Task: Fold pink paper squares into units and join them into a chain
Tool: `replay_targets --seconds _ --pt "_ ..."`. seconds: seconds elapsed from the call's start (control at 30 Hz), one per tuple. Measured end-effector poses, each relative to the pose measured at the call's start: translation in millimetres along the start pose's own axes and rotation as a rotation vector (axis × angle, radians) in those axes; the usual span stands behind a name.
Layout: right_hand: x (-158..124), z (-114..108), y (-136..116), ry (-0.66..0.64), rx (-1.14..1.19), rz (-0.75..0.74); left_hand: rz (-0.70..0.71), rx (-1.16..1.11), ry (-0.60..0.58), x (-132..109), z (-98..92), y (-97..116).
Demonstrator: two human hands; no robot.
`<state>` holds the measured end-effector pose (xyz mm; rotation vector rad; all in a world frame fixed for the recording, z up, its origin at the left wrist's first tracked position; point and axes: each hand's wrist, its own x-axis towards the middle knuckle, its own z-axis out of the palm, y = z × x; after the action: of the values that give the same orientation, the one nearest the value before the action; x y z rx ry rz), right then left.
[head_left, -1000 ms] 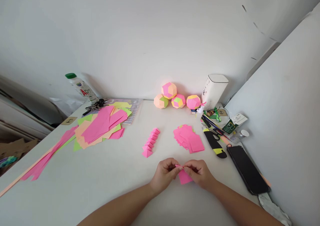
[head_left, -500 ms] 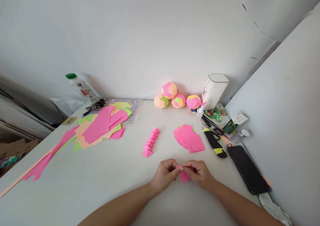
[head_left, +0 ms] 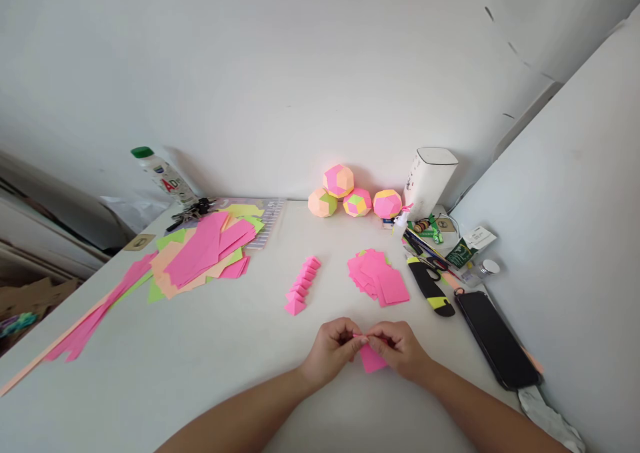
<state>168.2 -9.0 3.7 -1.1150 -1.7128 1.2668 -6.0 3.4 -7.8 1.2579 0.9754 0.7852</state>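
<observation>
Near the front of the table, my left hand and my right hand meet and pinch one small pink paper piece. Thumbs and fingertips press along its upper edge, where it looks folded; the lower part hangs flat below. My fingers hide the rest of it. Just beyond my right hand lies a loose pile of pink paper squares, with a bit of green showing. Up and left of my hands stands a slanting row of folded pink paper pieces, nested one behind another.
Faceted paper balls rest against the wall beside a white box. Coloured paper strips lie on the left near a white bottle. To the right are a black-and-yellow cutter, a glass jar and a phone.
The lower part of the pink paper has opened out a little and shows more below my fingers. Both hands have stayed almost in place.
</observation>
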Motion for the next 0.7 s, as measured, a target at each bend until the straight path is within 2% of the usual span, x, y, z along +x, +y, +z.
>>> replay_targets --seconds 0.3,0.53,0.7 --pt "-0.5 -0.1 0.7 -0.002 0.019 0.042 -0.017 -0.073 -0.002 0.4 0.2 0.6" --pt "-0.3 -1.7 2.2 0.024 0.096 0.082 -0.054 -0.12 0.042 1.5 -1.5 -0.4" --pt "-0.1 -2.1 3.4 0.041 0.13 0.094 0.026 -0.191 0.06 1.7 -2.4 1.2"
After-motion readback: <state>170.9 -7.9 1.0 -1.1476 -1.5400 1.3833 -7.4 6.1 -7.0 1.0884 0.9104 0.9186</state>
